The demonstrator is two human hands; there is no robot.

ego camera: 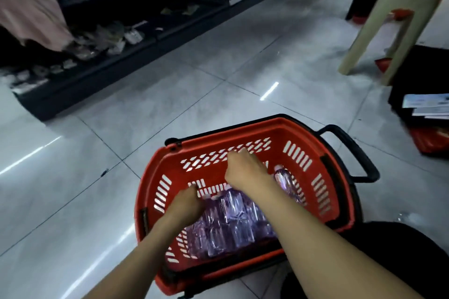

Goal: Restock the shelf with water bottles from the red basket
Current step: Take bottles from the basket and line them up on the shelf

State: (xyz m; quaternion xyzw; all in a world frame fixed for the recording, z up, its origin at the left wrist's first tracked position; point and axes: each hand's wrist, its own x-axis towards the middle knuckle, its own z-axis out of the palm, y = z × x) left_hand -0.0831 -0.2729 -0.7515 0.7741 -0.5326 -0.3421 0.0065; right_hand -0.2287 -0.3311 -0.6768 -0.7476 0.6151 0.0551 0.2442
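A red basket (155, 172) with slotted walls stands on the tiled floor in front of me. Several clear, purplish water bottles (233, 221) lie in its bottom, and one more bottle (283, 178) lies toward the right wall. Both my hands are down inside the basket. My left hand (187, 201) curls over the near-left bottles, its fingers closed on a bottle's top end. My right hand (245, 170) reaches further in, fingers bent downward over the bottles; what they hold is hidden beneath the hand.
A dark low shelf (102, 75) with small packaged goods runs along the left. The basket's black handle (357, 153) sticks out to the right. A beige plastic stool (393, 26) and a dark box with papers (422, 104) stand at right.
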